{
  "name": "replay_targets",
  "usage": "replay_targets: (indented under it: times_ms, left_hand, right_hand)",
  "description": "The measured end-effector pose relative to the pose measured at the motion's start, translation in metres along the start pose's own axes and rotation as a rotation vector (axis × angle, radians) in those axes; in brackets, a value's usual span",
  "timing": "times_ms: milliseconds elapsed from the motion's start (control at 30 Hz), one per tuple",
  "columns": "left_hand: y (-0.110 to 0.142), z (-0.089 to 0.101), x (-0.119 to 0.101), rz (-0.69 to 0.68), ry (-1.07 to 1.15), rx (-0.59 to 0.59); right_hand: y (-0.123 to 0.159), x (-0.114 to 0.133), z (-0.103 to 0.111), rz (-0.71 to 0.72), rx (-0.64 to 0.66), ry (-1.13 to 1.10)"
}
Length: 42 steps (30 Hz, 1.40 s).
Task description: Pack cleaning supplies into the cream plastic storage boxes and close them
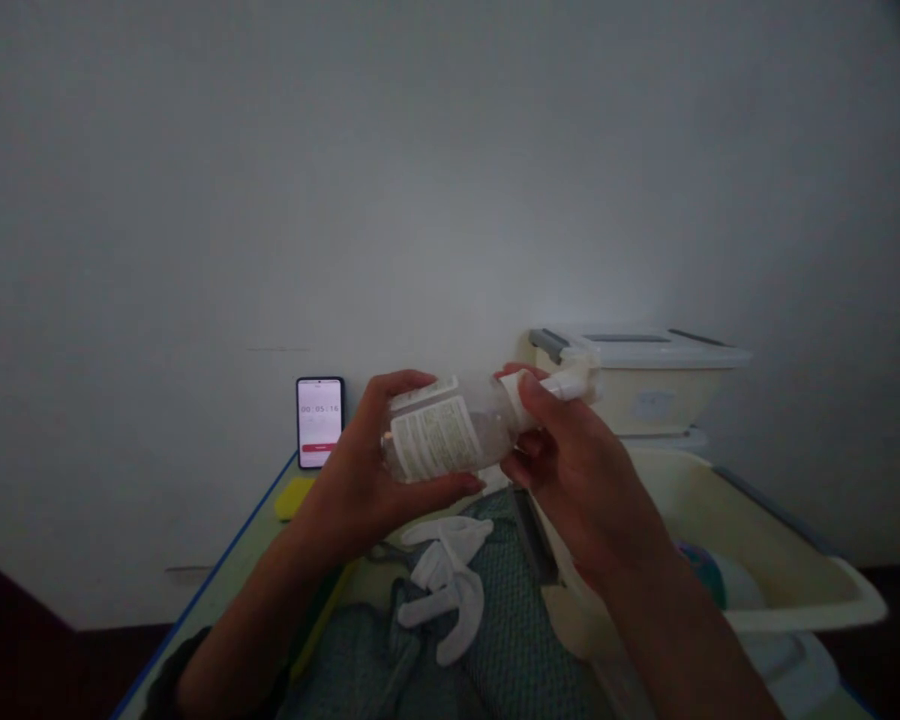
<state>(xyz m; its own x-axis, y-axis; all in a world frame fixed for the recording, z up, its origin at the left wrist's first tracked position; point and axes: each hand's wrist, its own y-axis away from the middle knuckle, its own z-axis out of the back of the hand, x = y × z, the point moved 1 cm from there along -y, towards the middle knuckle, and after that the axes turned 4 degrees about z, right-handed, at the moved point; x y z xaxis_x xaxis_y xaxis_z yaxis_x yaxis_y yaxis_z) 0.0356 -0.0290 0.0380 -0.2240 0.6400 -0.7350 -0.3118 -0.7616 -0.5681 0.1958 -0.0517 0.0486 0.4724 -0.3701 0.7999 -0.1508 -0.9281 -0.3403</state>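
Note:
A clear plastic bottle [431,435] with a printed white label lies tilted sideways in the air, its white dispenser top [566,382] pointing right. My left hand [360,465] wraps around the bottle's base end, thumb below and fingers above. At the neck, my right hand [570,455] pinches the white collar between thumb and fingers. Whether the top is a pump or a trigger sprayer, I cannot tell. Beneath the bottle, a white strap-like piece [450,580] rests on a grey-green knitted cloth [510,610].
Against the wall a phone [320,422] stands upright showing a timer. A yellow item [295,498] lies near it. To the right is an open cream bin [787,590] containing a white-and-teal item [720,575]; behind it stands a lidded cream box [645,385].

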Motion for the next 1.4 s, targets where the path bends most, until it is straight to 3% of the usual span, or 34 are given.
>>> replay_targets:
  times_ms: [133,300,433,500,567,733,833,933,1067,1300,1400]
  left_hand:
    - [0.001,0.000,-0.005,0.049,0.033,-0.002]
    - [-0.002,0.000,-0.005,0.173,0.185,0.009]
    - [-0.006,0.006,-0.003,0.181,0.236,-0.095]
    - [-0.007,0.008,-0.002,0.191,0.232,-0.145]
    - [-0.007,0.008,-0.002,0.197,0.222,-0.147]
    - [-0.006,0.004,-0.004,0.198,0.175,-0.137]
    - [-0.005,0.001,-0.005,0.202,0.090,-0.134]
    - [-0.003,-0.004,-0.007,0.193,0.038,-0.098]
    - [0.000,-0.011,-0.011,0.200,0.029,-0.069]
    - [0.010,-0.020,-0.024,0.335,0.223,-0.093]
    - [0.010,-0.025,-0.022,0.383,0.299,-0.041]
  right_hand:
    - [0.004,0.002,0.001,0.030,0.036,0.036]
    - [0.003,0.000,0.002,-0.040,0.012,0.000]
    - [0.003,0.011,0.004,-0.126,0.118,-0.124]
    - [0.004,0.019,0.007,-0.100,0.151,-0.101]
    - [0.005,0.025,0.013,0.008,0.151,0.098]
    - [0.004,0.023,0.025,0.484,0.094,1.074]
    - [0.003,0.018,0.024,0.706,0.043,1.416]
    - [0.006,0.014,0.018,0.818,0.083,1.584]
    - [0.011,0.009,0.012,0.844,0.220,1.747]
    - [0.018,0.012,0.007,0.870,0.330,1.693]
    - [0.018,0.022,0.011,0.904,0.444,1.672]
